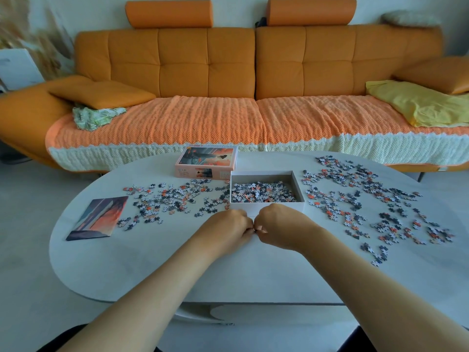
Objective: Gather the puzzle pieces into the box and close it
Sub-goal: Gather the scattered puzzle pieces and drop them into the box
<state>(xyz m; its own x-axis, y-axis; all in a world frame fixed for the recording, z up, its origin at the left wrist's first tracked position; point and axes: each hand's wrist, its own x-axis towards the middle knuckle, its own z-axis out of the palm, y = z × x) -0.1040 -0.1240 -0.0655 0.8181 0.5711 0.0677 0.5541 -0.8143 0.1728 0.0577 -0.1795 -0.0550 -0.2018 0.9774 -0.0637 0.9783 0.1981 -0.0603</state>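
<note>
An open white box stands in the middle of the table, partly filled with puzzle pieces. Its printed lid lies behind it to the left. Loose pieces spread left of the box and in a larger scatter to its right. My left hand and my right hand meet just in front of the box, knuckles together, fingers curled down on the tabletop. A few small pieces show between the fingertips; what each hand holds is mostly hidden.
A printed picture card lies at the table's left end. The white oval table has its front edge near me. An orange sofa with cushions and a yellow cloth stands behind it.
</note>
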